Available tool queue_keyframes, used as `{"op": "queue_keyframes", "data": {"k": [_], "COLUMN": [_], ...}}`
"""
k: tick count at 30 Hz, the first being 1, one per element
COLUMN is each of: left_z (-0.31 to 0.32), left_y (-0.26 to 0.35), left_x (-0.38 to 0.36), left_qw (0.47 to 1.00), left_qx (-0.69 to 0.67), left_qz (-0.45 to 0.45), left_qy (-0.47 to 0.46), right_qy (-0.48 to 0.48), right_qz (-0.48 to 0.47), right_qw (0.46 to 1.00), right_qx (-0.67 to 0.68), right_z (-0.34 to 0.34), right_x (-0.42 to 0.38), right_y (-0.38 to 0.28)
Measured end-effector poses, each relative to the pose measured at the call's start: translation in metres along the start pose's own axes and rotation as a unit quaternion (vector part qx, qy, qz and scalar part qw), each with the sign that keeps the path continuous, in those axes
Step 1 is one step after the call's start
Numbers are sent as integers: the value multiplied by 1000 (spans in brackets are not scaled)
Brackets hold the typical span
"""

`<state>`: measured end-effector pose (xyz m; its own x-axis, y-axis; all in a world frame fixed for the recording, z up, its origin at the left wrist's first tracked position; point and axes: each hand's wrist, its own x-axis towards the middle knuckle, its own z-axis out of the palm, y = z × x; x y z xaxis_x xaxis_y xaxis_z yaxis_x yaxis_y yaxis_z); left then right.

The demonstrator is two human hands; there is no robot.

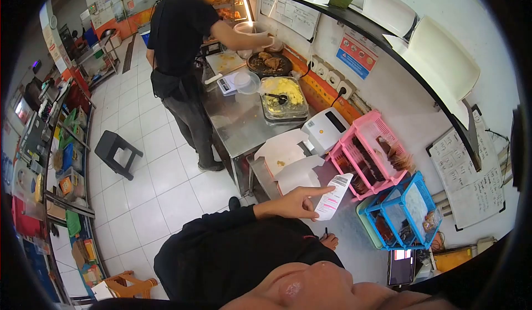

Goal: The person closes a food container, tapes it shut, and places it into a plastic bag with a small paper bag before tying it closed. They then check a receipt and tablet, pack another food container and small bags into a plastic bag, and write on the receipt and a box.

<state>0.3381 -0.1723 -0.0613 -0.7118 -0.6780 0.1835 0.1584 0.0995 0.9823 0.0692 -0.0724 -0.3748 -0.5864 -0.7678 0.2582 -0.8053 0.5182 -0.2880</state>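
Observation:
My left hand [291, 203] pinches a printed paper receipt [334, 196] between thumb and fingers. Pink marks run across some of the receipt's lines. Lower down, my right hand [330, 241] shows only in part beyond my dark clothing, its fingers closed round a thin dark pen [326, 231]. Just past the receipt, an open white cardboard food box [282, 157] stands on the counter with its flaps up. Pink stacked baskets [368, 149] with packets inside are to the right of the receipt. Nearer me stands a blue basket rack [407, 210] holding small bags.
A co-worker in black [183, 38] reaches over a dark round pan [270, 63] of food. A glass tray [284, 102] of yellow food, a scale [227, 84] and a white printer [326, 130] occupy the steel counter. A black stool [118, 152] is on the floor; a shelf [382, 33] overhangs.

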Motion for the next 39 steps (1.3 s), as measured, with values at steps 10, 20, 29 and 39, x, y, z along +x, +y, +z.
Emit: {"op": "queue_keyframes", "data": {"k": [10, 20, 29, 39], "left_z": [-7, -11, -14, -12], "left_y": [-9, 2, -5, -4], "left_x": [2, 7, 5, -5], "left_qw": [999, 998, 996, 996], "left_qx": [-13, -15, -32, -35], "left_qz": [-51, -63, -68, -75], "left_qy": [-16, -24, -40, -26], "right_qy": [-2, -20, -22, -31], "right_qz": [8, 22, 20, 26], "right_qw": [1000, 999, 1000, 999], "right_qx": [-8, -18, 2, -4], "right_z": [1, -2, -5, 2], "right_x": [1, 1, 0, 8], "right_y": [-1, -6, -6, -7]}}
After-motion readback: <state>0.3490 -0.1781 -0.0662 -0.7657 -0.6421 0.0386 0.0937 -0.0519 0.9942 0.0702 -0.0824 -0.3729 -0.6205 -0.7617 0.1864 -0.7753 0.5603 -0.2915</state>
